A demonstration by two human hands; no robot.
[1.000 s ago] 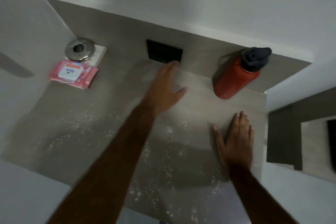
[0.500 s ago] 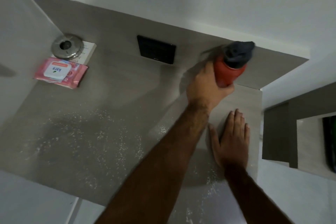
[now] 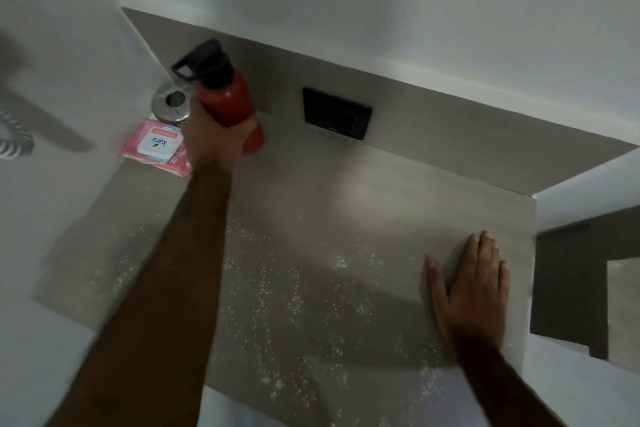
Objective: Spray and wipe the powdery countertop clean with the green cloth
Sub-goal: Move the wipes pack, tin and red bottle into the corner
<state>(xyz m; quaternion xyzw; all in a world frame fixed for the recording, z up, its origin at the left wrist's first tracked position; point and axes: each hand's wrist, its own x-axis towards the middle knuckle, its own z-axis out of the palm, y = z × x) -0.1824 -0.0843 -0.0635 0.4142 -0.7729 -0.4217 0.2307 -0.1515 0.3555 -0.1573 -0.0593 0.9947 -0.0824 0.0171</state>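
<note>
Countertop (image 3: 398, 204) of grey, stone-like material is lying below us, filling the alcove between white walls, and white powder (image 3: 294, 295) is speckling its near and middle part in scattered grains. We are not seeing a green cloth or a spray anywhere in this view.

We are reaching our left hand (image 3: 211, 139) out to the far left corner, where it is gripping a red metal water bottle (image 3: 228, 97) with a black cap and carry loop. Our fingers are wrapped tight around the lower body of the bottle, and the bottle is tilting, its cap leaning up and to the left toward the wall. We cannot tell whether its base is touching the counter, because our hand is covering that part.

Just behind the bottle and hand, a round shiny metal disc (image 3: 172, 102) is sitting in the corner, and beside it a pink pack of wipes (image 3: 156, 146) with a white label is lying flat, partly hidden by our wrist.

We are pressing our right hand (image 3: 474, 288) flat on the counter near its right edge, palm down, fingers straight and close together, the thumb spread out to the left. It is holding nothing.

A black square wall plate (image 3: 337, 113) is sitting on the grey backsplash, well apart from both hands.
</note>
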